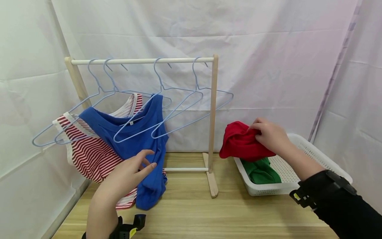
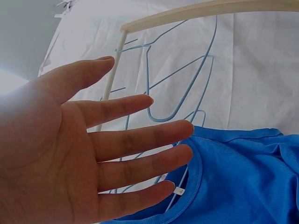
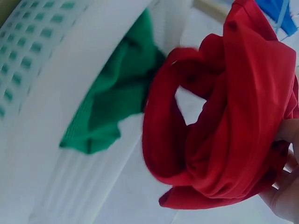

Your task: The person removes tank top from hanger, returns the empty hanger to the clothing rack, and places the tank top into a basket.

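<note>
While the left hand (image 1: 125, 175) hovers fingers-spread by a blue shirt (image 1: 131, 146), the right hand (image 1: 270, 134) pinches red cloth (image 1: 241, 142)

The head view is bright, softly shadowed.

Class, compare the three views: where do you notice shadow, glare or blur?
Head view: mostly crisp, a soft shadow on the table beside the basket; left wrist view: bright glare at the picture's left edge, the left hand comparatively dim; right wrist view: green cloth and basket blurred, red cloth somewhat clearer towards the right.
</note>
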Demonstrator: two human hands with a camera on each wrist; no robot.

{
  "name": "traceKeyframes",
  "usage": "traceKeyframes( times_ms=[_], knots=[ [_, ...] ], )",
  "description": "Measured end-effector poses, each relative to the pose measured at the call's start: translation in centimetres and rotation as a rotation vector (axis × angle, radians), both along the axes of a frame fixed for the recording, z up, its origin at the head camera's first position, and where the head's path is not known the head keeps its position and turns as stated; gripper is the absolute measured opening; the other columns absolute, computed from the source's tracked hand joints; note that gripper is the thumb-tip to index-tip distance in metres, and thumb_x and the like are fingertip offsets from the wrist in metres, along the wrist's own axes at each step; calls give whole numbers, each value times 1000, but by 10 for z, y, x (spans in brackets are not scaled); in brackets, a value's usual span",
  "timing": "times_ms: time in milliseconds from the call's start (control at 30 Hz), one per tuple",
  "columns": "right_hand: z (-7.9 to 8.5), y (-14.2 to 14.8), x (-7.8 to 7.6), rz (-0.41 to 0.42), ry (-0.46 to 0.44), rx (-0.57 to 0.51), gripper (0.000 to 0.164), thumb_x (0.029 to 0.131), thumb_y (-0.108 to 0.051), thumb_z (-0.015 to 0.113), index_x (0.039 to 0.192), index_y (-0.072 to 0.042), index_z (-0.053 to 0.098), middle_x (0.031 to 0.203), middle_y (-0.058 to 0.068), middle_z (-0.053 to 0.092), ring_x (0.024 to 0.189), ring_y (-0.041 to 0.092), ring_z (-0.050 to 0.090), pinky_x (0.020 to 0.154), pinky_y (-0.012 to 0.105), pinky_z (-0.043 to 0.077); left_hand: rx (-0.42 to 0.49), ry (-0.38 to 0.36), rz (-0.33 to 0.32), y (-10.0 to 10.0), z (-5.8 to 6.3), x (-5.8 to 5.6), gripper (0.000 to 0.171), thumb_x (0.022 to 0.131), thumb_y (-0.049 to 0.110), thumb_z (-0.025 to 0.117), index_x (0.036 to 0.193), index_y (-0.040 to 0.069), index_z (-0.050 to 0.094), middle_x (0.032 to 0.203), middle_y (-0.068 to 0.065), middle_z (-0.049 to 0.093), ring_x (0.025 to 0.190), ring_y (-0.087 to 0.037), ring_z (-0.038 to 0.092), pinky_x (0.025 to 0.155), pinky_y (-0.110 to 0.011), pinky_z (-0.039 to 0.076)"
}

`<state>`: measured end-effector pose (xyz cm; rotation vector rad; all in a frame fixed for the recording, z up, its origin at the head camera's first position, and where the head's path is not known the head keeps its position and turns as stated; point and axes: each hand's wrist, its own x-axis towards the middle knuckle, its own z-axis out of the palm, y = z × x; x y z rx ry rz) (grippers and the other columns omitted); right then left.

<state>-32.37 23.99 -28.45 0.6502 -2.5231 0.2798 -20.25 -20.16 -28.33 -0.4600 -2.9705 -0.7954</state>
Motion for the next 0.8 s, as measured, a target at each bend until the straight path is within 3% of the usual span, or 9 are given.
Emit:
traceKeyframes(
  times_ms=[300,500,800],
  knots=[
    [-2,20,-17,-33,-28,103,27,73,3,55,94,-10,65,90,5,55,75,22,54,58,42,49,9,13,-5,-2,0,1,52,88,57,42,128,23,37,104,-1,58,92,-15,54,77,-45,49],
    [-1,28,-22,-66,-97,163,29,73,5,54,97,-7,64,87,8,54,74,23,51,58,42,49,26,4,-2,-2,1,1,52,88,57,42,128,23,38,104,-1,58,93,-15,54,78,-46,49],
    [-6,43,-37,-39,-158,272,30,72,8,52,92,-11,65,83,5,55,72,22,51,59,42,49,36,2,1,-1,2,4,53,88,57,43,128,23,37,104,0,58,93,-15,54,78,-45,49]
  ],
)
